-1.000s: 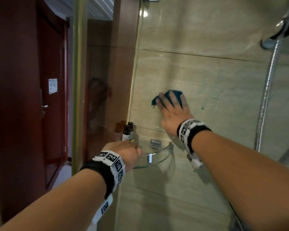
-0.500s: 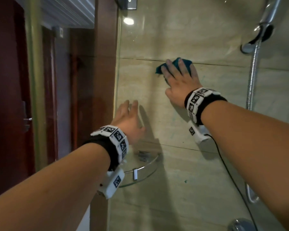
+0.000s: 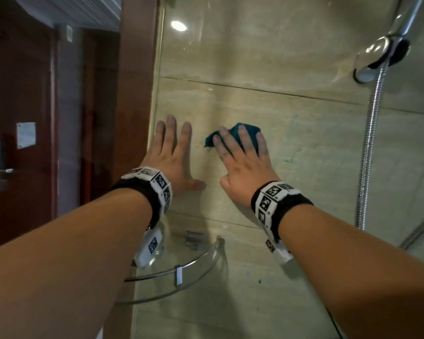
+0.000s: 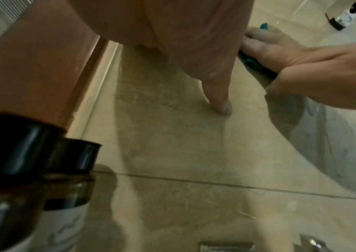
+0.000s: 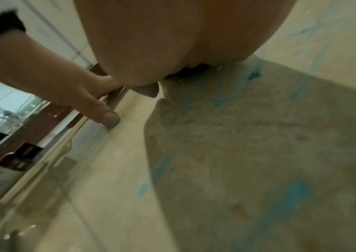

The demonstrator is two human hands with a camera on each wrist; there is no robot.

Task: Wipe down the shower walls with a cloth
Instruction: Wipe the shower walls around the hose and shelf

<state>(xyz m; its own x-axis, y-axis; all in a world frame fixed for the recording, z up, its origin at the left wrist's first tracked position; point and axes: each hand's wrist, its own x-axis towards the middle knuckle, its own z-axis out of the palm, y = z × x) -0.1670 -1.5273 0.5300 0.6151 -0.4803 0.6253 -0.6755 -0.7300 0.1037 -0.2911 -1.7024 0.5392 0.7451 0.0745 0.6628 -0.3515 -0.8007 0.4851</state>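
2 bottles (image 4: 43, 170) on glass shelf (image 3: 196, 263)

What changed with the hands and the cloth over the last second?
The left hand left the glass shelf and now rests flat on the wall. The right hand wiped the cloth up to the tile seam, then back down. It still presses the cloth.
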